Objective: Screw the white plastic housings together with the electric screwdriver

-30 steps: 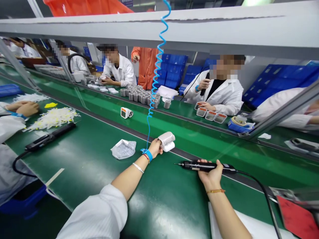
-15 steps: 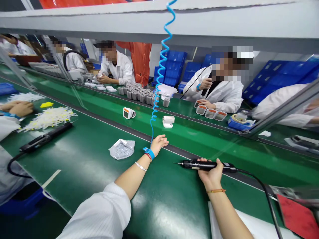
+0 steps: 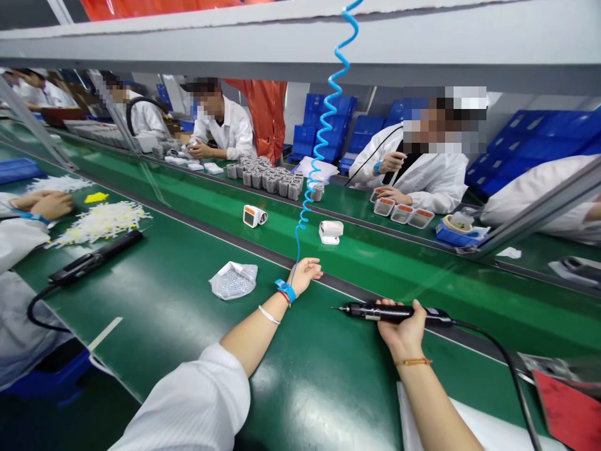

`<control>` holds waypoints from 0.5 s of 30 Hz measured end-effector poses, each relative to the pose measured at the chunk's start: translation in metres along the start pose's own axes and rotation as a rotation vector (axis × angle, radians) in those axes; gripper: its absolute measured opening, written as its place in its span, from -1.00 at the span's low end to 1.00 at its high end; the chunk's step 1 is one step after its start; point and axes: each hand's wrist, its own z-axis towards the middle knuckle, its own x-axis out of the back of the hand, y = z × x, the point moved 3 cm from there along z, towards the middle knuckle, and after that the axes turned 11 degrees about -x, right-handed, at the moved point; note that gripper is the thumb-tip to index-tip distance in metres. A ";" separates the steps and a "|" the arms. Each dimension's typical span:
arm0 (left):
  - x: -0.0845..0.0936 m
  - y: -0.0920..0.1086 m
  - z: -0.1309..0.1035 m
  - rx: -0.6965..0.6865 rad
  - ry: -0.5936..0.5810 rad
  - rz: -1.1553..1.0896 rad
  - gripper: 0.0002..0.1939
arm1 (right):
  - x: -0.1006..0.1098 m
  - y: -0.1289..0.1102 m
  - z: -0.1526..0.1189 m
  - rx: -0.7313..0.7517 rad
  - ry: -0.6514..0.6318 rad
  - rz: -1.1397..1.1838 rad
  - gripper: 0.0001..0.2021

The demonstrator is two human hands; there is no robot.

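Seen in the head view: holding out the left hand (image 3: 307, 275) at the near edge of a bright green conveyor belt (image 3: 375, 260), with fingers slack, slightly bent and gripping nothing. Wearing on that wrist a blue strap (image 3: 285, 291) tethered to a light-blue coiled cord (image 3: 323, 134). Gripping in the palm-up right hand (image 3: 402, 329) a slim black electric screwdriver (image 3: 389, 312), with fingers curled around the barrel and thumb along its near side; pointing its thin metal bit leftward over the dark green worktop (image 3: 197, 357), well apart from any workpiece.

Lying on the belt, near the left fingertips but not touching: a white plastic device with a rolled band (image 3: 331, 232). Lying farther left on the belt: a white device with an orange-edged dark screen (image 3: 251, 216). Resting on the worktop, left of the left hand: a crumpled clear plastic pouch of tiny silvery pieces (image 3: 248, 274).

Looks like a changeover between pieces, not a moment of driving screws. Probably calls next for a fresh left-hand grip on a piece, while keeping the bit clear of that hand.
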 end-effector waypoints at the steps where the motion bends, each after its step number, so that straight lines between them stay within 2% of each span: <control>1: 0.000 0.000 0.000 -0.003 -0.005 0.008 -0.71 | 0.000 0.000 0.000 0.000 0.001 0.002 -0.77; 9: 0.000 -0.005 0.000 -0.062 -0.023 0.130 -0.74 | -0.001 0.000 -0.002 -0.001 0.001 0.000 -0.77; 12: 0.002 -0.005 0.002 -0.141 0.036 0.241 -0.74 | -0.001 0.001 -0.002 0.003 0.001 -0.005 -0.77; 15: 0.009 0.009 0.015 -0.258 0.121 0.358 -0.61 | 0.000 0.001 -0.002 0.008 -0.001 -0.007 -0.76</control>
